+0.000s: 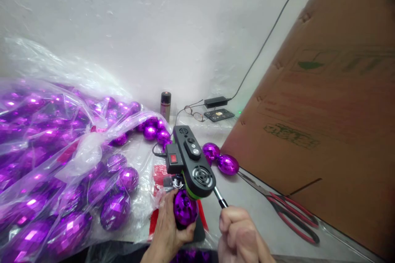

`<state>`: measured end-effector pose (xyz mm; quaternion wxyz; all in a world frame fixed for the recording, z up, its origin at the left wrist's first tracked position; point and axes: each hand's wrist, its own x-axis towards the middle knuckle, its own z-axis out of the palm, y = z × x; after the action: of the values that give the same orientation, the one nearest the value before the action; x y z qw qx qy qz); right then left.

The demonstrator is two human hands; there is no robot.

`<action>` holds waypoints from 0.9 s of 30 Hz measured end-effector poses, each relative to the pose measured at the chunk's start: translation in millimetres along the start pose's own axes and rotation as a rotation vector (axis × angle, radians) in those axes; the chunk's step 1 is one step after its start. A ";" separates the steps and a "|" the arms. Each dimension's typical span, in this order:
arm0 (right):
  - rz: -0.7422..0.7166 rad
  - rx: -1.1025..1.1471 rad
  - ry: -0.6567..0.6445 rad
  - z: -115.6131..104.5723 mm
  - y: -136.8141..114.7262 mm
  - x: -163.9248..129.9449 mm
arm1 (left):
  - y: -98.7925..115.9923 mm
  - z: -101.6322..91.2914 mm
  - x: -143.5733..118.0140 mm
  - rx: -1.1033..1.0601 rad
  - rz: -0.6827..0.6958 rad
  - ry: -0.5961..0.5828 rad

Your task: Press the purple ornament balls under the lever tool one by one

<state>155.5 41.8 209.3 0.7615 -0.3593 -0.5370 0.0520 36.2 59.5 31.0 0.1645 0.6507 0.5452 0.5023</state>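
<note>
My left hand (165, 224) is wrapped around a shiny purple ball ornament (186, 209), under the near end of a black machine (197, 160). This machine has round vents, a few small buttons and a red switch (173, 158) on its side box. A metal lever (220, 197) sticks out from its near end, and my right hand (240, 232) is closed round the lever's lower part. What lies right beneath the ornament is partly hidden by my fingers.
Clear plastic bags (92, 139) of purple ball ornaments fill the left. Loose ornaments (228, 164) lie right of the machine, near red-handled scissors (296, 218). Behind are a dark bottle (166, 104), eyeglasses (197, 116), a phone (219, 115) and a power adapter (216, 102). A cardboard box (324, 111) stands right.
</note>
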 end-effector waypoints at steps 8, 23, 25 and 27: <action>-0.076 -0.009 0.019 2.8 2.8 -1.0 | 0.9 -0.6 0.5 -0.001 0.037 0.012; -0.001 0.016 0.082 10.8 -3.2 0.7 | -6.7 -11.5 6.3 0.022 -0.005 -0.090; 0.044 0.058 0.036 10.9 -13.5 20.8 | -10.9 -14.4 5.9 0.031 0.006 -0.123; 0.085 0.047 -0.015 12.7 -21.4 35.6 | -12.6 -18.3 -0.4 0.035 0.017 -0.112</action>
<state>152.9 48.8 252.1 0.7627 -0.3634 -0.5257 0.0995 14.1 57.6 29.3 0.1792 0.6851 0.5385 0.4566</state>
